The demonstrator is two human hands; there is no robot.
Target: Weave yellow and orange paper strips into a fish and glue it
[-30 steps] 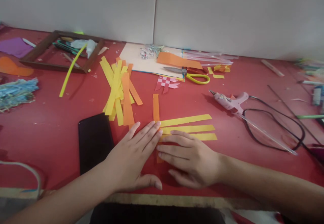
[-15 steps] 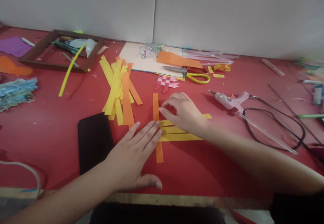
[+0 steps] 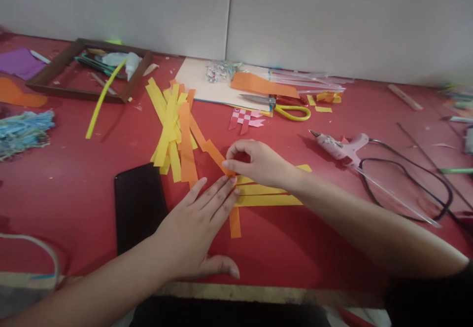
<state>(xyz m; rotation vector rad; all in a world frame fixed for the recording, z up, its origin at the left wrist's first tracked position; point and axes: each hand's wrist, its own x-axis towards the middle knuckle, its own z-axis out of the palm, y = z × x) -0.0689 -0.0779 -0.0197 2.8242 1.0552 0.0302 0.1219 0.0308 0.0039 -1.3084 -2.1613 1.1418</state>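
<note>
Orange paper strip point(image 3: 215, 155) at front-centre of the red worktop point(image 3: 314, 253), upper part slanting toward a loose strip pile point(image 3: 168, 129). Right hand point(image 3: 254, 159) pinches it, thumb against fingers. Left hand point(image 3: 201, 213) lies flat, thumb spread, fingertips at the near ends of three yellow strips point(image 3: 266, 200). Beyond, as I see it: checkered paper fish point(image 3: 242, 117), scissors point(image 3: 275, 104). Glue gun point(image 3: 340, 150) off right.

We see the right hand point(image 3: 258, 164) on the far side of the yellow strips point(image 3: 268, 200), where a second ago it lay on the near side. Its thumb and finger now grip the orange strip point(image 3: 217, 157), whose far part, straight before, slants left toward the paper heap point(image 3: 168, 129). We find its near end uncovered; the right forearm point(image 3: 343, 218) now crosses the yellow strips' right part.
</note>
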